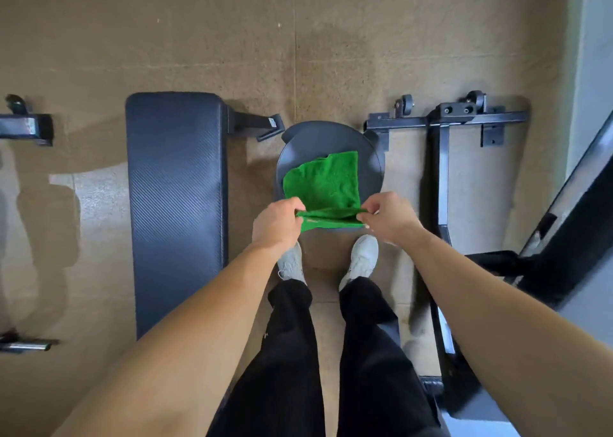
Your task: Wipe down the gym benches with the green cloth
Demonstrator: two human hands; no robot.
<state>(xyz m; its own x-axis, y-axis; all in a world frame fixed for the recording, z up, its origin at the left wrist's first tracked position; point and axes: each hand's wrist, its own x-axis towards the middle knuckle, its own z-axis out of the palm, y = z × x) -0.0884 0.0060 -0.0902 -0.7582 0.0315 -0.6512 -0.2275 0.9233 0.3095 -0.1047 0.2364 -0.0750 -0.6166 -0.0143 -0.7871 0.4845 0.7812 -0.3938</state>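
Soft green terry cloth (limp, light) is pinched at its near corners by closed left hand and right hand; best gripped there.

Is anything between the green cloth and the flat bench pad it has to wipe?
Nothing visible. The green cloth, pinched by left hand and right hand, lies on a round stool; only bare floor separates it from the bench pad.

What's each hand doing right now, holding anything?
Left hand: closed, pinching the near left edge of the green cloth.
Right hand: closed, pinching the near right edge of the same cloth, which lies on the round grey stool.
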